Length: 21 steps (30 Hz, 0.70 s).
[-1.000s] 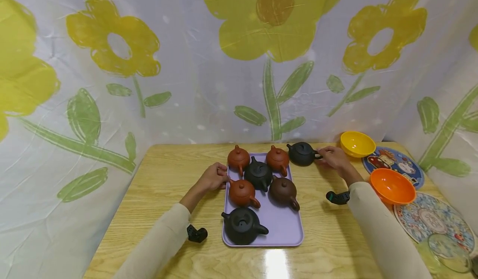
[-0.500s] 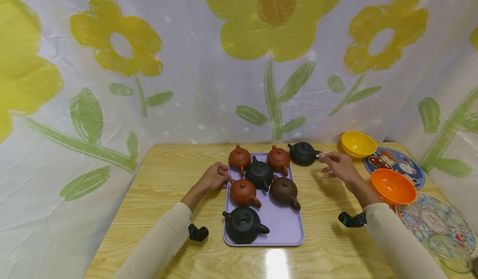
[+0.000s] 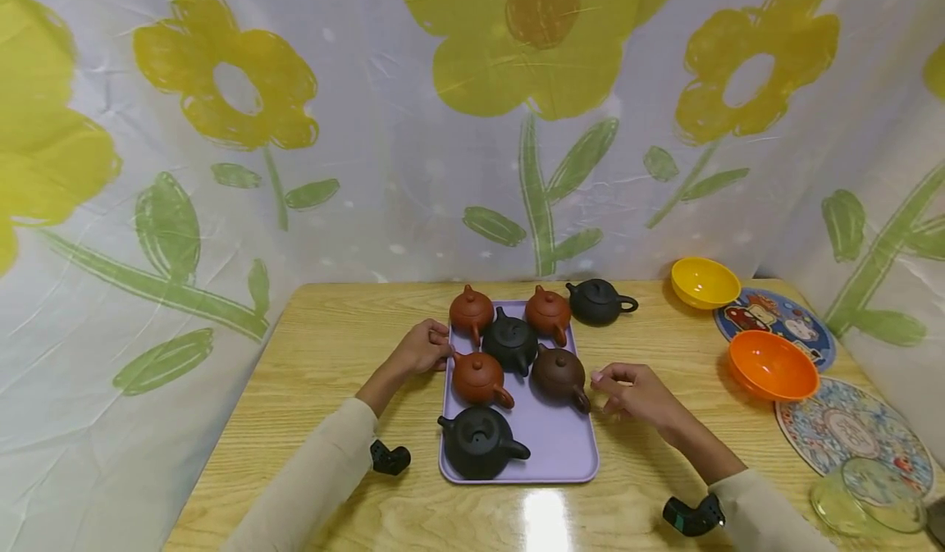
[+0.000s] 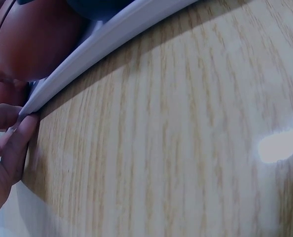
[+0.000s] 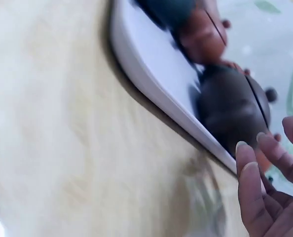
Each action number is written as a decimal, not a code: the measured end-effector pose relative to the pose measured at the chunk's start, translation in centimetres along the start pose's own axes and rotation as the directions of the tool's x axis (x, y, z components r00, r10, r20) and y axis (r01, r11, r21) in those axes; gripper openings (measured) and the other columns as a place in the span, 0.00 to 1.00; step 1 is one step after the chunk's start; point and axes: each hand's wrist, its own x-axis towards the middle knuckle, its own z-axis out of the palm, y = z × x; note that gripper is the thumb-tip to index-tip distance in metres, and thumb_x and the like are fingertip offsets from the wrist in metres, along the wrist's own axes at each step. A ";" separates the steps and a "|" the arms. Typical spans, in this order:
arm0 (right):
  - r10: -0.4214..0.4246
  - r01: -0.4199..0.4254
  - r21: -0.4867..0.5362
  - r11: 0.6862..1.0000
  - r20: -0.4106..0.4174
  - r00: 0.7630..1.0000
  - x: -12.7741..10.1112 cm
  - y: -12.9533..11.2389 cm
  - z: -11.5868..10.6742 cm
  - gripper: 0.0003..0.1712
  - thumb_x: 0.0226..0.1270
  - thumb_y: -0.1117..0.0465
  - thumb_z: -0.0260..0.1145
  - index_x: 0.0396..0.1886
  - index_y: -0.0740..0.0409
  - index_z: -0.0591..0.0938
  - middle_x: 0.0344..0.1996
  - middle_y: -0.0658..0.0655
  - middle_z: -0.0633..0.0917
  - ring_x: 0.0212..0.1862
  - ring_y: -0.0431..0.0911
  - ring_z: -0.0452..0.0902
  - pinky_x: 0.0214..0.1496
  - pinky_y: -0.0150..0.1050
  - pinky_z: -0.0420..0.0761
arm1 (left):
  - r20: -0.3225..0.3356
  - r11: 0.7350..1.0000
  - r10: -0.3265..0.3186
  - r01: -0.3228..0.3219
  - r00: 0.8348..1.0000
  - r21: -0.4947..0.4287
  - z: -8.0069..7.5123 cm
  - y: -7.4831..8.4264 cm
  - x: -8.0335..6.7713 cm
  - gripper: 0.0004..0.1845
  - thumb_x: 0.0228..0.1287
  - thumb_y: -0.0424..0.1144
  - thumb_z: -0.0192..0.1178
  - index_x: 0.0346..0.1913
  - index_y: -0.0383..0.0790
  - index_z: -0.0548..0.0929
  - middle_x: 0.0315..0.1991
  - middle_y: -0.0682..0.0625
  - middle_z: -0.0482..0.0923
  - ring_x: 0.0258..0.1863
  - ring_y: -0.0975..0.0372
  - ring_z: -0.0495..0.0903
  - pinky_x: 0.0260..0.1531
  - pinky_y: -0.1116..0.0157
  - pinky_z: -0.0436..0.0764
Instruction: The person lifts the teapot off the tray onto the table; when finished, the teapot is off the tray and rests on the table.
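My left hand [image 3: 424, 347] pinches the left rim of a lilac tray [image 3: 550, 458]; in the left wrist view thumb and fingers meet at the rim [image 4: 70, 69]. On the tray stand three reddish clay teapots [image 3: 477, 378], a black teapot [image 3: 509, 343], a larger black teapot [image 3: 478, 444] at the front left and a dark brown teapot [image 3: 558, 373]. My right hand [image 3: 635, 396] hovers just right of the brown teapot's handle, fingers loosely bent and holding nothing. Another black teapot [image 3: 596, 302] sits on the table off the tray's back right corner.
At the right stand a yellow bowl [image 3: 705, 283] and an orange bowl [image 3: 773, 366], beside a blue round mat [image 3: 793, 326] and a patterned round mat [image 3: 849, 429]. A clear glass vessel [image 3: 864, 499] is near the front right. A flowered curtain [image 3: 384, 125] hangs behind the table.
My right hand has let go of the handle of the black teapot at the back right and come forward and left, beside the brown teapot. The left hand stays on the tray rim.
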 end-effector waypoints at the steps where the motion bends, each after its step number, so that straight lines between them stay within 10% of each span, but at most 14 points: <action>1: -0.006 0.006 0.000 1.000 0.000 1.000 -0.2 0.0 0.4 0.21 0.74 0.50 0.62 0.44 0.66 0.84 0.37 0.58 0.84 0.31 0.46 0.81 0.30 0.37 0.81 | 0.001 1.000 0.004 -0.004 1.000 -0.005 0.0 0.0 0.0 0.18 0.63 0.23 0.59 0.56 0.26 0.72 0.41 0.39 0.78 0.30 0.60 0.79 0.27 0.66 0.87; 21: -0.153 0.147 -0.126 0.981 -0.039 0.987 -0.8 0.3 3.4 0.13 0.69 0.56 0.69 0.34 0.63 0.86 0.33 0.56 0.83 0.26 0.46 0.79 0.20 0.33 0.74 | -0.012 1.000 -0.012 0.012 1.000 0.016 0.0 0.3 -0.3 0.18 0.64 0.25 0.60 0.56 0.29 0.73 0.43 0.39 0.78 0.33 0.59 0.80 0.29 0.65 0.87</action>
